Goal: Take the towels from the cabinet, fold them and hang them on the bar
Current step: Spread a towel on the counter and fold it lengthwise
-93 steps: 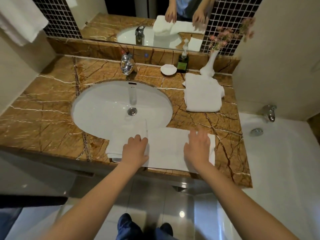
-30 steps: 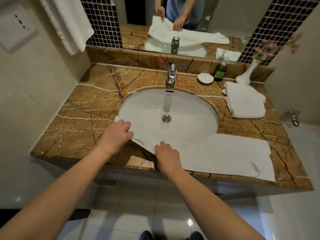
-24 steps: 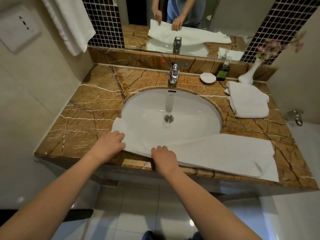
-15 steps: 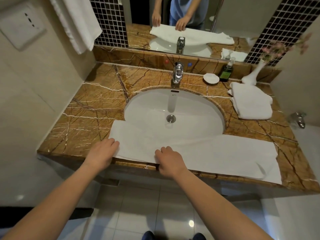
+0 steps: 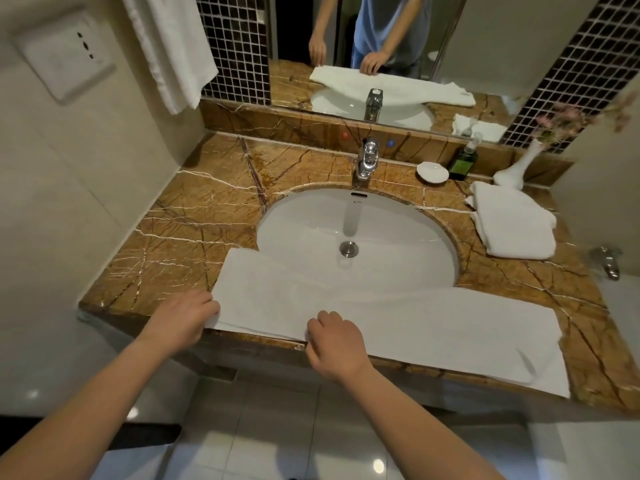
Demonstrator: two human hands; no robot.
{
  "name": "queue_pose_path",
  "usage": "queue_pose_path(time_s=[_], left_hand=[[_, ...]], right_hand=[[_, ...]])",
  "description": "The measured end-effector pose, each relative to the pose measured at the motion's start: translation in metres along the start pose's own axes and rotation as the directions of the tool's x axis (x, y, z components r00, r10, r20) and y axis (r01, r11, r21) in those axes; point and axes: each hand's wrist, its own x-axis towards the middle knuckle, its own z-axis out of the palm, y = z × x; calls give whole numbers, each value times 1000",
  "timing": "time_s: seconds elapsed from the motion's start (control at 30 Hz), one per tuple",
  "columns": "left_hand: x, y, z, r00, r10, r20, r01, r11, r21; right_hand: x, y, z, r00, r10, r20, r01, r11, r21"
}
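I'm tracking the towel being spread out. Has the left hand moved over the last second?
Yes. Gripping the towel, the left hand has drawn back from the left rim of the sink basin to the front edge of the counter.

A long white towel [image 5: 433, 327] lies flat along the bench [image 5: 194, 216] front, overlapping the sink [image 5: 381, 216] at 6 o'clock. The left hand [image 5: 180, 320] pinches its left end, the right hand [image 5: 334, 344] its near edge. A folded towel [image 5: 512, 223] lies at the sink's 3 o'clock.
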Motion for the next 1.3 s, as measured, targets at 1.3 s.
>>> queue_pose_path(time_s=[1.3], left_hand=[[-4,1,1,983,182,31,-185,977,104]], right_hand=[[34,-18,-1,974,-151,172,185,961,-206]])
